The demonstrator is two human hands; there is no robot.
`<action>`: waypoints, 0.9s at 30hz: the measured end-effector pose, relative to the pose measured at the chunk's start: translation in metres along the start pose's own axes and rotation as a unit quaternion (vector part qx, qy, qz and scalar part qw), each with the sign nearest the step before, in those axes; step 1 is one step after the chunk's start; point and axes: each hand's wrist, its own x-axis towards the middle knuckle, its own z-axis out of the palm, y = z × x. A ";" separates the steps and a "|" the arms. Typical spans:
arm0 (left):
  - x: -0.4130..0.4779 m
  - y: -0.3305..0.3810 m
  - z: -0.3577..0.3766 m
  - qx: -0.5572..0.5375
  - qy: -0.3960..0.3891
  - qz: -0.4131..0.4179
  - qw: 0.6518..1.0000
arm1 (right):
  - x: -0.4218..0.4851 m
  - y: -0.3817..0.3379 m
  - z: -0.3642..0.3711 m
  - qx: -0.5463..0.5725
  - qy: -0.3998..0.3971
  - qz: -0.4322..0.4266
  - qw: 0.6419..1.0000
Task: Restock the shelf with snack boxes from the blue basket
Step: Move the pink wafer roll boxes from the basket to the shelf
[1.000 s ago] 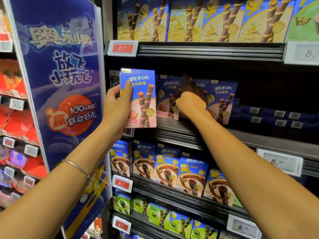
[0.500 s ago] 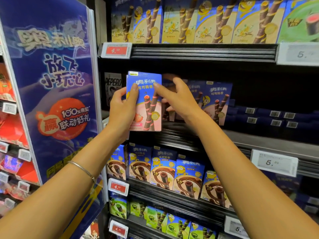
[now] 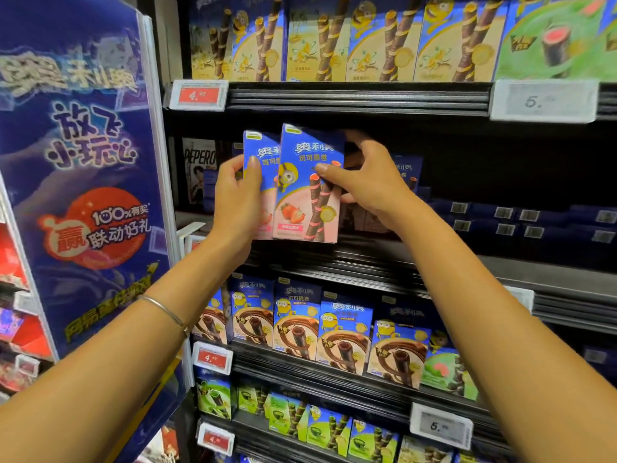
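Note:
Two blue-and-pink strawberry wafer-roll boxes are held up in front of the middle shelf (image 3: 384,262). My left hand (image 3: 238,198) grips the rear box (image 3: 260,155) by its left edge, thumb on the front. My right hand (image 3: 367,182) pinches the front box (image 3: 309,185) at its right edge, thumb on its face and fingers behind. The front box overlaps the rear one. More of the same boxes (image 3: 405,175) stand further back on the shelf, partly hidden by my right hand. The blue basket is out of view.
A blue promotional panel (image 3: 83,162) stands close on the left. Yellow vanilla boxes (image 3: 334,38) fill the shelf above, chocolate boxes (image 3: 300,322) the shelf below, green ones (image 3: 300,419) lower still. Dark flat boxes (image 3: 517,222) lie at the right of the middle shelf.
My right hand came back from the shelf's rear boxes and took the front box off the pair in my left hand. The two boxes now show fanned apart.

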 end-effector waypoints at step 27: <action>0.009 -0.004 0.004 0.001 -0.014 -0.035 0.999 | 0.018 0.053 -0.014 -0.344 0.105 0.061 0.931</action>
